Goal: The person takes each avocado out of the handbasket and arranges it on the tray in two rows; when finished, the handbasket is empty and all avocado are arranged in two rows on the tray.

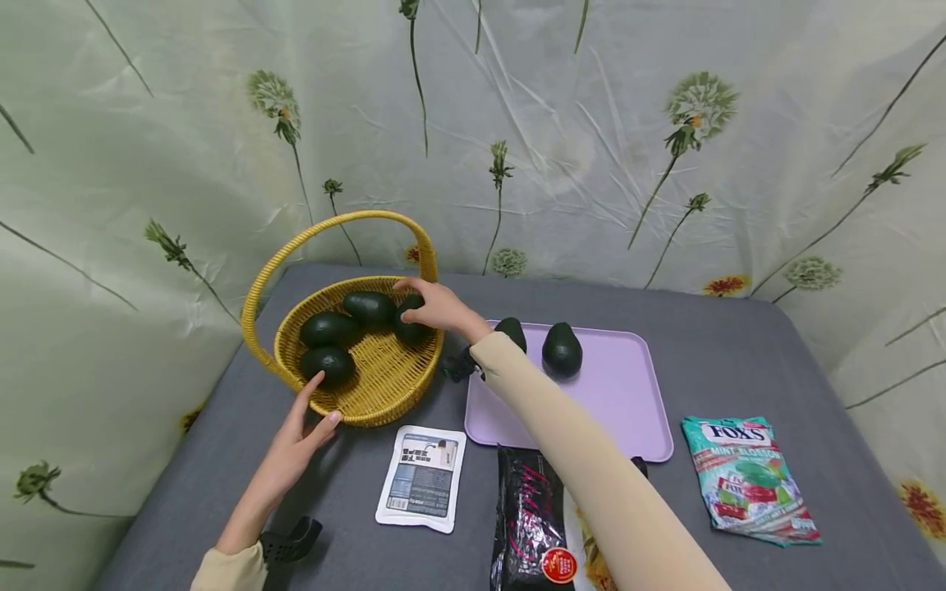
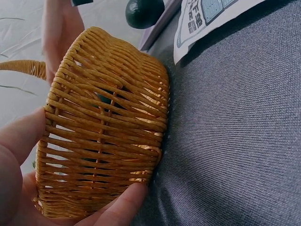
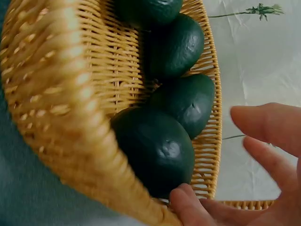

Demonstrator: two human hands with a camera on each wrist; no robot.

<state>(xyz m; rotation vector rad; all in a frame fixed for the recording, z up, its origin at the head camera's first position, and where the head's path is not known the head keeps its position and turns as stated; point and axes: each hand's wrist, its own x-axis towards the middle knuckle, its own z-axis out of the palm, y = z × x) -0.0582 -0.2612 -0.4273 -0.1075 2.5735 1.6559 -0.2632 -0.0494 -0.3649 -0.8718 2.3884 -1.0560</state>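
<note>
A yellow wicker basket (image 1: 386, 379) with a tall handle stands at the back left of the grey table, holding several dark green avocados (image 1: 330, 330). My left hand (image 1: 294, 443) grips the basket's near left side; in the left wrist view, the thumb (image 2: 23, 134) lies at the rim and a fingertip (image 2: 129, 195) is low on the wall. Over the basket's right side, my right hand (image 1: 446, 310) reaches to the rightmost avocado (image 1: 411, 333). In the right wrist view its fingers are spread, with one fingertip (image 3: 186, 200) at that avocado's end (image 3: 155, 150).
Right of the basket lies a lilac tray (image 1: 628, 402) with two avocados (image 1: 562, 351), partly behind my right arm. Nearer are a white pouch (image 1: 423, 478) and a black packet (image 1: 528, 517). A green candy bag (image 1: 750, 480) lies far right. Patterned cloth hangs behind the table.
</note>
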